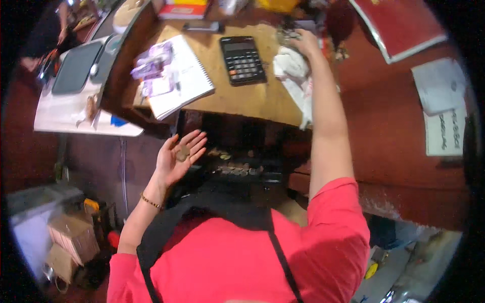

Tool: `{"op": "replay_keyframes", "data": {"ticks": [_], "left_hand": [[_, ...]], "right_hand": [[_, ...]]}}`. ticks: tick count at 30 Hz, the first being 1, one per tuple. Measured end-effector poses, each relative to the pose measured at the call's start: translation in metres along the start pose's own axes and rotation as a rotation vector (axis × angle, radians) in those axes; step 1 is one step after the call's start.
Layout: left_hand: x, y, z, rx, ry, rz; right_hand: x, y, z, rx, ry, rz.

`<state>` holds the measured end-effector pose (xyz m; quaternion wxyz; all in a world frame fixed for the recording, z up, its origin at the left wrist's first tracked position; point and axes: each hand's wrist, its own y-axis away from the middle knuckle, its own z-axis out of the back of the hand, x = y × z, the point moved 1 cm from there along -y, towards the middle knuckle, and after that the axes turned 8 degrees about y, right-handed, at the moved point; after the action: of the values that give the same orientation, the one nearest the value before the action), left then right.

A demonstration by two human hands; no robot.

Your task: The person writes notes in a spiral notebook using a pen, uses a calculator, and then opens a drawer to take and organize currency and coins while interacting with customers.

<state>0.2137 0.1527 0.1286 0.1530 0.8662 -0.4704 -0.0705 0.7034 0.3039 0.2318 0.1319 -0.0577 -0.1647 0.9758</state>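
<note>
My left hand (174, 159) is turned palm up below the desk's front edge, its fingers stretched out. A few coins (182, 153) rest on that palm. Reaching to the far right of the desk, my right hand (304, 44) has its fingers bent down at a small cluttered heap (287, 36). What is between those fingers is too blurred to make out. A crumpled white cloth or plastic (291, 63) lies just beside the right wrist. More coins (237, 170) lie in a dark drawer-like space under the desk edge, to the right of my left hand.
On the wooden desktop (237, 107) lie a black calculator (243, 60), a spiral notebook (189, 76) and purple banknotes (154, 68) on it. A red folder (399, 28) and papers (439, 86) lie at the right. Cardboard boxes (74, 237) stand low left. Another person (45, 30) is partly visible far left.
</note>
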Motion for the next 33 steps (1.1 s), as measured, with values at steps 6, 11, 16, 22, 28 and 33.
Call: {"op": "replay_keyframes", "data": {"ticks": [6, 11, 16, 22, 28, 33], "left_hand": [[0.001, 0.011, -0.036, 0.159, 0.080, -0.038], [-0.003, 0.023, -0.038, 0.195, 0.089, -0.078], [-0.002, 0.022, -0.034, 0.191, 0.107, -0.077], [0.005, 0.014, -0.023, 0.153, 0.118, -0.086], [0.011, 0.005, -0.022, 0.141, 0.165, -0.091], [-0.015, 0.033, 0.006, 0.125, 0.199, -0.253]], "right_hand": [[-0.005, -0.023, -0.020, -0.002, 0.012, 0.033], [0.020, -0.025, -0.010, -0.016, 0.121, 0.007], [0.007, -0.021, -0.004, -0.027, 0.143, 0.005], [0.118, 0.051, 0.085, -0.262, -0.443, 0.113], [0.258, 0.208, 0.099, 0.022, -0.747, 0.802], [0.271, 0.215, 0.110, -0.043, -0.871, 0.649]]}}
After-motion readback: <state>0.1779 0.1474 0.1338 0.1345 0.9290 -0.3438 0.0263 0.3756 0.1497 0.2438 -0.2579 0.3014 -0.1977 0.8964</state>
